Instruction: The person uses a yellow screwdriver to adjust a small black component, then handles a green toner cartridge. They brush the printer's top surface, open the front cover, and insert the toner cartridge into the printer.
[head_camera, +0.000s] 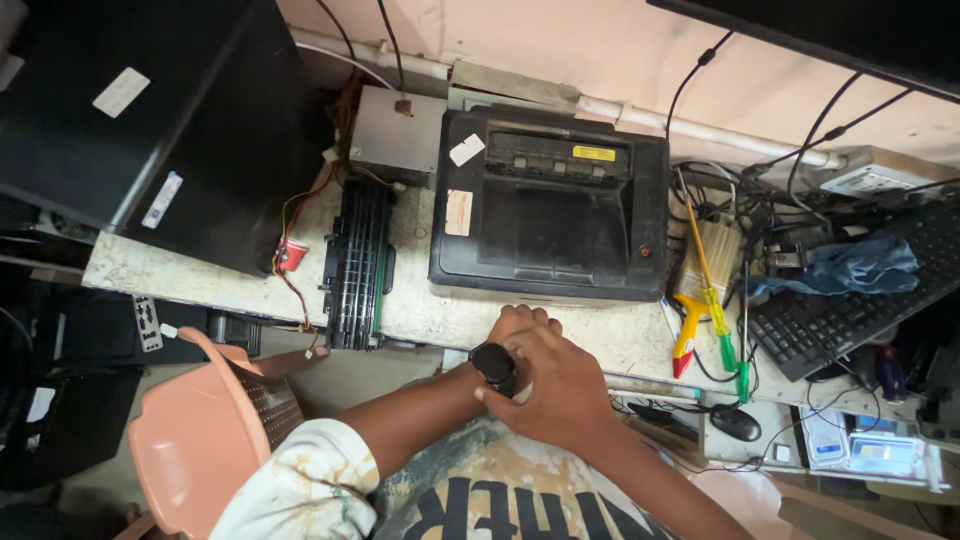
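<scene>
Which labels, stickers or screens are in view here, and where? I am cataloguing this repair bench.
White rectangular sticker: top left of the black boxy printer.
Pale upright label with red marks: printer's left side.
Yellow strip label: printer's top panel.
Two white stickers: on the black computer case, far left.
Dark round wristwatch screen: left wrist, touched by the right hand.

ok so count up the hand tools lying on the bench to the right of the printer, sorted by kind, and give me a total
Paintbrush: 1
Screwdriver with green handle: 1
Tool with yellow and red handle: 1
Total: 3
They lie between the black printer and the black keyboard. More may be hidden in the cable tangle there.
</scene>
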